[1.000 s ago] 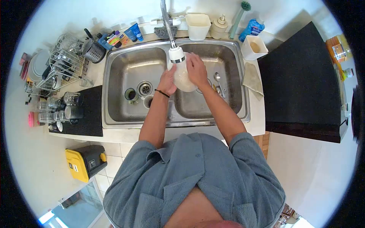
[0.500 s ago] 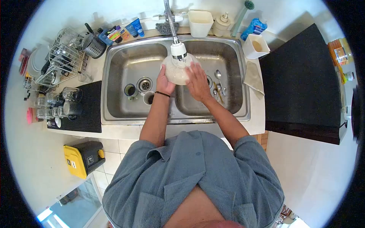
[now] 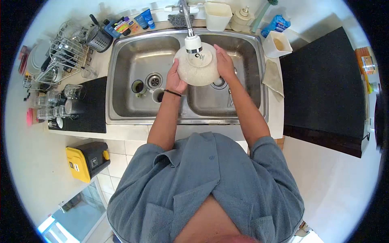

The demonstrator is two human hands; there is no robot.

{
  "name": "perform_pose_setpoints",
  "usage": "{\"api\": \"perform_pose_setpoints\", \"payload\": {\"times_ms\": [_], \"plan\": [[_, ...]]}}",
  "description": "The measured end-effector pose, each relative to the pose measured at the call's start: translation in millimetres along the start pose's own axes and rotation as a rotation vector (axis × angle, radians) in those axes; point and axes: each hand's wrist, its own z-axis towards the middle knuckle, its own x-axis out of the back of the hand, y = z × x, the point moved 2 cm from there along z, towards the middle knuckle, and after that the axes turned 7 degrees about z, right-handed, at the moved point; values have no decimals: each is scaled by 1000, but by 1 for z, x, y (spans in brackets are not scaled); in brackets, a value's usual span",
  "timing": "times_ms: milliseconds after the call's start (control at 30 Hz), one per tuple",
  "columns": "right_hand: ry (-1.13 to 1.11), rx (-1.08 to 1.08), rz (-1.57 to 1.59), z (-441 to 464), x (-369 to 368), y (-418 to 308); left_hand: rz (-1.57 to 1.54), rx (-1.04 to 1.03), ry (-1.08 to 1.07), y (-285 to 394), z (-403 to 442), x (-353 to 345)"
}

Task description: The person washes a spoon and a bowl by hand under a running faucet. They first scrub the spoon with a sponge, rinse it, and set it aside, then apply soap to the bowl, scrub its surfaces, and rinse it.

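Note:
A pale speckled bowl is held with its underside up, below the white faucet head, over the divider and right basin of the steel sink. My left hand grips the bowl's left edge, and my right hand grips its right edge. In the left basin a green glass and a white mug lie near the drain. Cutlery rests in the right basin, partly hidden by my right forearm.
A dish rack and a black mat with glasses stand at the left. Behind the sink are tubes, a white container and a soap dispenser. A cloth lies at the right edge.
The bowl has turned from tilted to showing its round base. My right hand has moved from its surface to its right edge. The camera view has shifted slightly.

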Motion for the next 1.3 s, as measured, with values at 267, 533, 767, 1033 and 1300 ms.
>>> {"api": "perform_pose_setpoints", "payload": {"times_ms": [267,533,767,1033,1300], "plan": [[30,387,-735,-88,-46,-45,-106,-49,12,-4,13,16],[-76,612,-941,-57,-14,-16,71,39,149,2,17,4],[-9,544,-688,-36,3,-33,593,40,343,16,25,-23],[148,-145,-263,-37,3,-12,1382,-394,543,11,35,37],[157,-667,485,-41,-2,-19,466,81,273,1,6,-8]]}}
